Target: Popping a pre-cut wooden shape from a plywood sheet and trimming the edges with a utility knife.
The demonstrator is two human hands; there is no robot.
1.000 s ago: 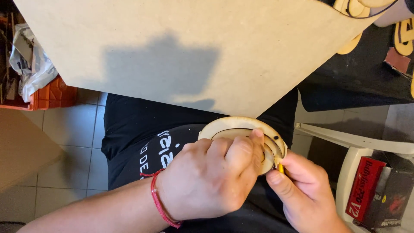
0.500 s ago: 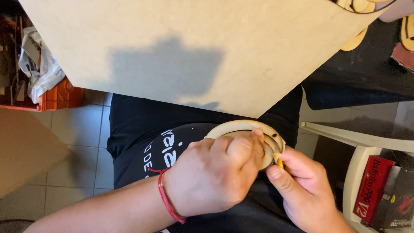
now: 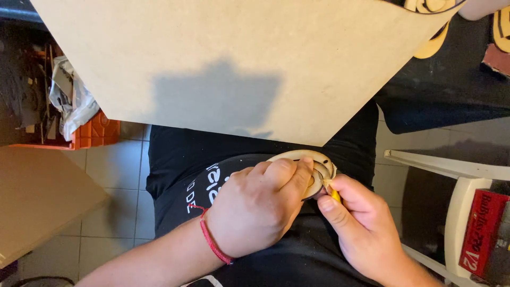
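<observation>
**Ana:** Over the lap, at about 5 o'clock from the middle of the view, the left hand (image 3: 255,210) was closed around a round wooden ring piece (image 3: 313,159). The fingers curled over its near edge, so only the far rim showed.

**Ben:** And the right hand (image 3: 361,228)?

**Ana:** It was at 3 o'clock from the left one, pinched shut on a small yellow tool (image 3: 335,195). The tip touched the ring's right side. What kind of tool it was, I could not tell; most of it was hidden.

**Ben:** How should such work be done well, you think?

**Ana:** I judged that the ring needed a firm hold against the black shirt (image 3: 180,159), with short, light strokes directed away from the holding fingers, because the left fingertips lay just beside the tip.

**Ben:** Anything around?

**Ana:** A large pale board (image 3: 239,64) at 12 o'clock, a white chair (image 3: 457,212) at 3 o'clock, an orange crate (image 3: 95,130) at 9 o'clock.
</observation>
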